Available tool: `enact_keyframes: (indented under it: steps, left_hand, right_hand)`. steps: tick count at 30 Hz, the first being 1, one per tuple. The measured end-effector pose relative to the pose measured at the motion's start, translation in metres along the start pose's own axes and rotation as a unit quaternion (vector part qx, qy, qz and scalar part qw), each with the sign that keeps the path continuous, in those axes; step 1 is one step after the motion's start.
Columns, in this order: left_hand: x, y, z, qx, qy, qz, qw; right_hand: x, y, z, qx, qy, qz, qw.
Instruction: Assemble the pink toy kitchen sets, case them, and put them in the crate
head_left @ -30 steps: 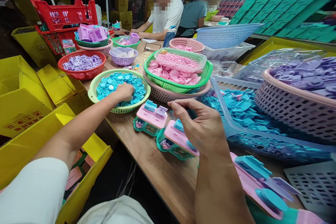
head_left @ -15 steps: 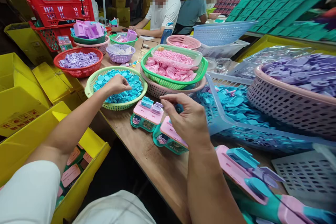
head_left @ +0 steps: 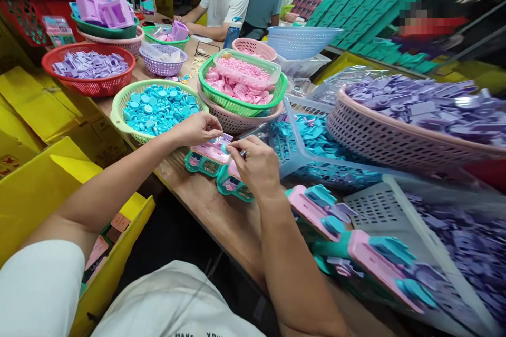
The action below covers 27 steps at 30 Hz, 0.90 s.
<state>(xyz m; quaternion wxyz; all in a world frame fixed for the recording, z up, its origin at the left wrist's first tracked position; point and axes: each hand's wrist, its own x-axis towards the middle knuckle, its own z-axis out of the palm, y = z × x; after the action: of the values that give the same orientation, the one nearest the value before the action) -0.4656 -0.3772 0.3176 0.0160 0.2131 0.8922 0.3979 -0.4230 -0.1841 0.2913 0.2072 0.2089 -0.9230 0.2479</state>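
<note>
My left hand point(head_left: 201, 128) is over the nearer edge of the turquoise disc basket's right side, thumb and fingers pinched above a pink-topped toy point(head_left: 206, 154). Whatever it pinches is too small to make out. My right hand point(head_left: 256, 164) is closed at the fingertips around a small turquoise disc point(head_left: 225, 149), close to the toy's top. A second pink-and-green toy point(head_left: 233, 184) stands against the first, partly covered by my right hand. Small turquoise discs point(head_left: 160, 108) fill the pale green basket point(head_left: 117, 116) behind my left hand.
More assembled toys point(head_left: 336, 221) stand to the right of my right forearm. Baskets of pink parts point(head_left: 241, 87), lilac parts point(head_left: 419, 108) and turquoise parts point(head_left: 304, 131) line the table's far side. An open yellow carton point(head_left: 130, 237) stands at left. Two people sit across the table.
My left hand has moved from over the turquoise discs to the toy, beside my right hand. My right fingertips have come down to the toy's top. The view has shifted rightward.
</note>
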Motion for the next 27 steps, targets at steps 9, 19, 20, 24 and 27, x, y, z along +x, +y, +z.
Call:
enact_keyframes:
  steps: [9, 19, 20, 24, 27]
  left_hand:
    - [0.011, -0.011, 0.022, 0.246, 0.113, 0.032, 0.962]
    - [0.007, 0.0, 0.018, 0.311, 0.039, -0.012, 0.949]
    - [0.005, 0.003, 0.017, 0.312, 0.036, -0.022, 0.949]
    - [0.002, 0.012, 0.014, 0.313, 0.023, -0.043, 0.949]
    - [0.002, 0.011, 0.013, 0.308, 0.019, -0.043, 0.95]
  right_hand:
    - [0.003, -0.004, 0.022, -0.152, -0.061, 0.02, 0.986]
    - [0.003, 0.001, 0.022, -0.173, -0.067, -0.06, 0.981]
    - [0.003, 0.001, 0.021, -0.175, -0.074, -0.077, 0.979]
    - [0.007, -0.001, 0.017, -0.179, -0.116, -0.116, 0.97]
    - [0.008, -0.006, 0.017, -0.186, -0.133, -0.091, 0.969]
